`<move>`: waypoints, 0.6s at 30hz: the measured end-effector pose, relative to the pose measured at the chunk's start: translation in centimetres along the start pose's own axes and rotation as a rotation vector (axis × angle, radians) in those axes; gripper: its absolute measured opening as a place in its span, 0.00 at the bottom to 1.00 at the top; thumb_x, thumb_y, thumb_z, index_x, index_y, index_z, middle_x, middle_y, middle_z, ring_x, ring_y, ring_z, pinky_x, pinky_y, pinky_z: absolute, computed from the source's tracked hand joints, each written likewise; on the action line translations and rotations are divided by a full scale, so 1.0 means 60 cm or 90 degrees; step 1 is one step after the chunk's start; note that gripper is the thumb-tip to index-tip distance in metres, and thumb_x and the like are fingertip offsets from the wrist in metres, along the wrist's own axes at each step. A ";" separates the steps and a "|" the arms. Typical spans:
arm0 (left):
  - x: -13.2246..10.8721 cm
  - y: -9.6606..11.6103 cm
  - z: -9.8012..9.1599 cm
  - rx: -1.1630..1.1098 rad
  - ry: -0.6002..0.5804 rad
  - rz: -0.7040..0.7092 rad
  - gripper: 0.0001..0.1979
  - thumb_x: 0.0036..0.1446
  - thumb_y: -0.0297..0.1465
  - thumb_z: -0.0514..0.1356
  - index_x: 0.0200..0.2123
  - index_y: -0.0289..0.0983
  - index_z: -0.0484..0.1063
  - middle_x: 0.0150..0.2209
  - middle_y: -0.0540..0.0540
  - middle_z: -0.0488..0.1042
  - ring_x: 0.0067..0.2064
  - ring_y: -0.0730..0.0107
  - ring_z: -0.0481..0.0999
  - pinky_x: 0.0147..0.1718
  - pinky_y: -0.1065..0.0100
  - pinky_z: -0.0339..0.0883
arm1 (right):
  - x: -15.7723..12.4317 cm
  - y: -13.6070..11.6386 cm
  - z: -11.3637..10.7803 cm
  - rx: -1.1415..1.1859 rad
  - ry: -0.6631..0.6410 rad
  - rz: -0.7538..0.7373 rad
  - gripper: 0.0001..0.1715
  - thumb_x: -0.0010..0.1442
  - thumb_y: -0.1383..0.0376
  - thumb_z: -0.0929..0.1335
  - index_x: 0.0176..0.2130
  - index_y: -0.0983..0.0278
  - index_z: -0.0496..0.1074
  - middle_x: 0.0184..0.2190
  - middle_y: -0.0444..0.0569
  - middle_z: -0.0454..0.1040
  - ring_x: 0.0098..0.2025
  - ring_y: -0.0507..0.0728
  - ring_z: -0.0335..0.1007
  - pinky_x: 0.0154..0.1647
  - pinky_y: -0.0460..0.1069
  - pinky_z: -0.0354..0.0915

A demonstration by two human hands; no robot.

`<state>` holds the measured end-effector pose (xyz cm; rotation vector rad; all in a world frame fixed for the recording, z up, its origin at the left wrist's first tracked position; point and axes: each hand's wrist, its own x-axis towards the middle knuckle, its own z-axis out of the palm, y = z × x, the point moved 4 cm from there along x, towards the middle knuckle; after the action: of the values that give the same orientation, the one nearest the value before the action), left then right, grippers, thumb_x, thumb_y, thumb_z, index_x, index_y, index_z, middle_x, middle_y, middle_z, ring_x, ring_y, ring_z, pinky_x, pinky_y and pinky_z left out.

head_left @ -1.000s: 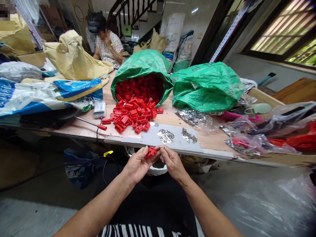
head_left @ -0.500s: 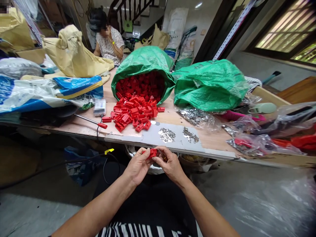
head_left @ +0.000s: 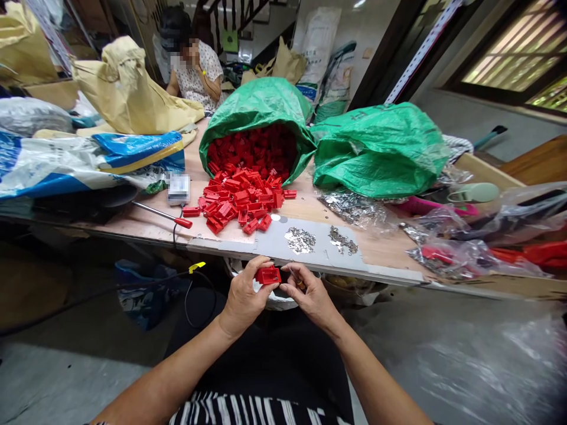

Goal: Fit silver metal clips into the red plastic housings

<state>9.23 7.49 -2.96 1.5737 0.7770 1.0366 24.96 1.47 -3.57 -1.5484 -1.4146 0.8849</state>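
My left hand grips a red plastic housing by its side, just below the table edge. My right hand is beside it, its fingertips pinching a small metal piece, barely visible and close to the housing. Beyond them, a heap of similar red plastic parts spills across the wooden table from the mouth of a green woven sack. Small silvery metal pieces lie in little piles on a grey board near my hands.
A second green sack sits to the right, beside bags of metal pieces. A red-handled screwdriver lies at the left. A seated co-worker is across the table, behind tan paper sacks.
My hands have drawn slightly apart. The red housing has turned, showing its open face, and my right fingertips now stand at its side.
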 end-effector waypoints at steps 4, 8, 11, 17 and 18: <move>0.002 0.001 0.003 0.042 -0.013 0.031 0.21 0.50 0.27 0.64 0.49 0.44 0.70 0.47 0.45 0.74 0.50 0.61 0.73 0.53 0.64 0.61 | -0.001 0.004 0.002 -0.018 -0.015 0.004 0.18 0.60 0.57 0.67 0.47 0.63 0.65 0.25 0.40 0.61 0.27 0.49 0.57 0.30 0.44 0.56; 0.007 -0.011 0.017 0.137 -0.050 0.108 0.13 0.54 0.28 0.61 0.44 0.42 0.72 0.45 0.44 0.76 0.50 0.60 0.72 0.56 0.60 0.59 | 0.002 0.006 -0.005 -0.026 0.007 0.005 0.17 0.60 0.58 0.66 0.47 0.64 0.66 0.25 0.41 0.62 0.27 0.50 0.58 0.31 0.44 0.57; 0.014 -0.040 0.036 0.217 -0.078 0.136 0.10 0.54 0.27 0.61 0.41 0.40 0.73 0.44 0.43 0.76 0.48 0.61 0.74 0.52 0.58 0.64 | 0.007 0.008 -0.016 -0.037 0.034 0.002 0.17 0.61 0.57 0.65 0.46 0.65 0.66 0.24 0.41 0.61 0.27 0.50 0.59 0.31 0.45 0.58; 0.021 -0.114 0.067 0.264 -0.135 0.095 0.12 0.52 0.21 0.60 0.40 0.38 0.73 0.48 0.42 0.73 0.53 0.63 0.71 0.52 0.60 0.66 | 0.032 0.015 -0.029 -0.062 0.052 -0.012 0.18 0.61 0.56 0.65 0.47 0.64 0.65 0.25 0.41 0.62 0.28 0.50 0.61 0.32 0.45 0.59; 0.019 -0.122 0.069 0.266 -0.143 0.088 0.13 0.51 0.20 0.60 0.40 0.38 0.73 0.49 0.42 0.72 0.53 0.63 0.70 0.53 0.59 0.66 | 0.040 0.014 -0.028 -0.073 0.055 -0.017 0.18 0.61 0.56 0.64 0.47 0.64 0.66 0.25 0.41 0.63 0.28 0.50 0.61 0.32 0.45 0.59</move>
<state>13.67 8.57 -10.09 2.0861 0.7698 0.8059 27.13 3.61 -3.59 -1.6294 -1.4421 0.7236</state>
